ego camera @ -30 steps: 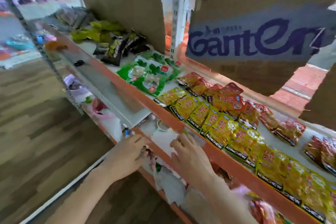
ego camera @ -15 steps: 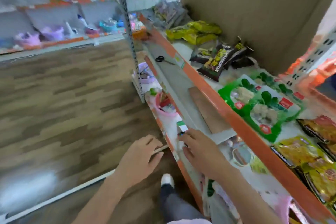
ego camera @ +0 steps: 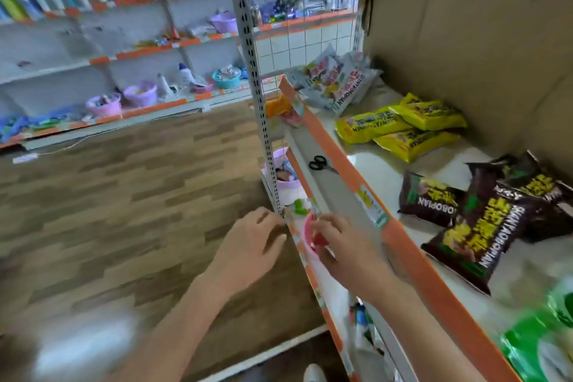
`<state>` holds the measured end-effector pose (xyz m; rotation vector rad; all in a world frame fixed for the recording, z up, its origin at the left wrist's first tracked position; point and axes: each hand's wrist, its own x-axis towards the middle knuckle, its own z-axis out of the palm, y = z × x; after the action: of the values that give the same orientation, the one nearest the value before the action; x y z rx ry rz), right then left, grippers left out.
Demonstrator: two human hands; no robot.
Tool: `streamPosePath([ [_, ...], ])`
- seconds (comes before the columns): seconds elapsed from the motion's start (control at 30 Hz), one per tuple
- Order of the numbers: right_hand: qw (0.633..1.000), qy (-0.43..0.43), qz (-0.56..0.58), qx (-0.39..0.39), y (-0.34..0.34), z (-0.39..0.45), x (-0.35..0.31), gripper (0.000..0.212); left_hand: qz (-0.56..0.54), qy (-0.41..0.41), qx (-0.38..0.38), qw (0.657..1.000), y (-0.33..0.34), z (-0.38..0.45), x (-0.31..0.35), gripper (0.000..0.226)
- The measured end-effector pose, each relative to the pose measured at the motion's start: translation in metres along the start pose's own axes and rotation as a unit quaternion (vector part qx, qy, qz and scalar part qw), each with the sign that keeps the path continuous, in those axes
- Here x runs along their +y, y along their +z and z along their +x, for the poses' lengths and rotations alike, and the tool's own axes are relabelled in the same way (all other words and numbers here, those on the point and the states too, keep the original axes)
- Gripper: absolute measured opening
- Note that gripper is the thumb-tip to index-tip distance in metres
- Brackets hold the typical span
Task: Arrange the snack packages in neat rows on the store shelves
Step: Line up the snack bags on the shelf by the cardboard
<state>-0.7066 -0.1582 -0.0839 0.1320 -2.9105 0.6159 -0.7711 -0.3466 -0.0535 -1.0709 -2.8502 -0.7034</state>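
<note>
The right hand (ego camera: 347, 253) has moved to a pink tub (ego camera: 310, 236), fingers curled on it; the left hand (ego camera: 248, 250) hangs relaxed and empty beside.

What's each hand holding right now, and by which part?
Left hand: nothing, open, fingers spread beside the shelf upright. Right hand: fingers reach into the pink bowl by a small red item; an actual grip cannot be told.
</note>
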Motion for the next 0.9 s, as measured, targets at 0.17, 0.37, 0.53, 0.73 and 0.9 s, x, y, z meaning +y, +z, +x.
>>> streamPosePath([
  [0.17,0.997,0.064,-0.009,0.035,-0.006,0.031,0.025,0.032,-0.034,0.062,-0.071,0.995,0.034,0.056,-0.018,0.036],
  [0.37,0.97,0.215,-0.045,0.106,-0.016,0.087,0.072,0.034,-0.071,0.127,-0.104,0.984,0.046,0.179,-0.052,0.051],
  [0.53,0.954,0.254,-0.053,0.152,-0.009,0.182,0.088,0.036,-0.098,0.201,-0.108,0.969,0.036,0.278,-0.087,0.043],
  [0.73,0.926,0.329,0.001,0.187,-0.009,0.309,0.101,0.046,-0.088,0.185,-0.107,0.973,0.004,0.364,-0.168,0.042],
  [0.9,0.851,0.451,0.142,0.226,-0.024,0.368,0.126,0.063,-0.117,0.194,-0.074,0.971,-0.002,0.41,-0.196,0.044],
])
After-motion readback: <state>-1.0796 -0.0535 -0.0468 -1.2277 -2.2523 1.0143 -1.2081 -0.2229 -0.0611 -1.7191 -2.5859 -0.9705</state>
